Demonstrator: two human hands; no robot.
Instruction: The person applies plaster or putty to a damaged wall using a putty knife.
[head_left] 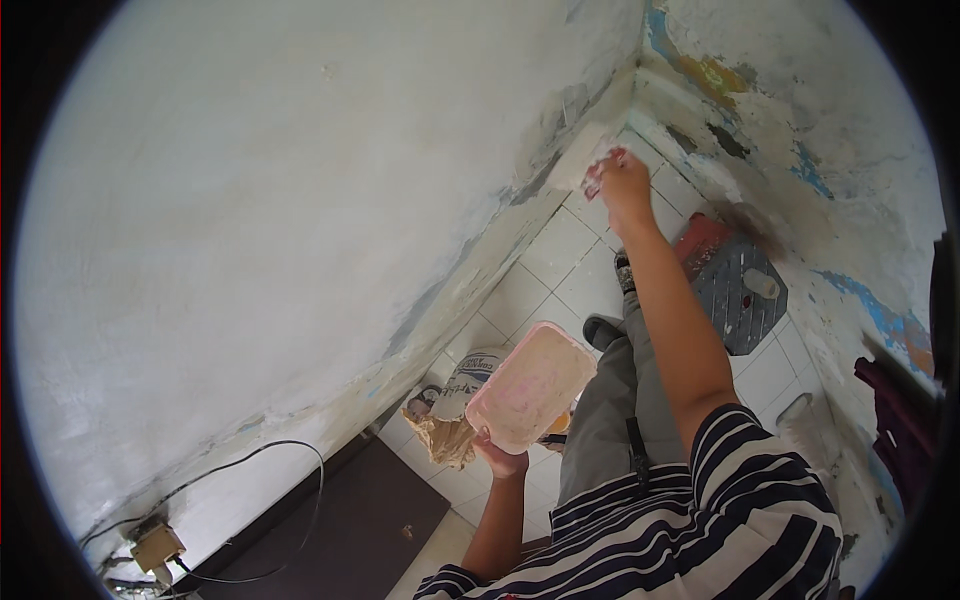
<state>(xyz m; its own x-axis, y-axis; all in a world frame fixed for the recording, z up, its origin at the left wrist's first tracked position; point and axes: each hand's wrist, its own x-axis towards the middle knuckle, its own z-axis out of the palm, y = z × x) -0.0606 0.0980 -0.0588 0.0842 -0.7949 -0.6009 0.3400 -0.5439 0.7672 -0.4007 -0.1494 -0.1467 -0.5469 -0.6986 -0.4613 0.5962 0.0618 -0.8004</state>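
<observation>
Closest in, a striped shirt (680, 520), and there's the left hand (502, 458) gripping a pink tray (570, 345) by its near end, some of its fingers out of sight underneath! A pale, paste-like layer coats the tray's inside. Just beyond that hand, to its left: crumpled brown paper (447, 437) and a white printed container (470, 375), partly behind the tray. Over to the right hand's near right, a grey stool (735, 300) stands on white floor tiles (555, 248). And farthest out, the right hand (626, 185), curled tight round a pale flat spreader (578, 160), its blade right at the foot of the wall (300, 200) to that hand's left; actual contact, I can't tell.
</observation>
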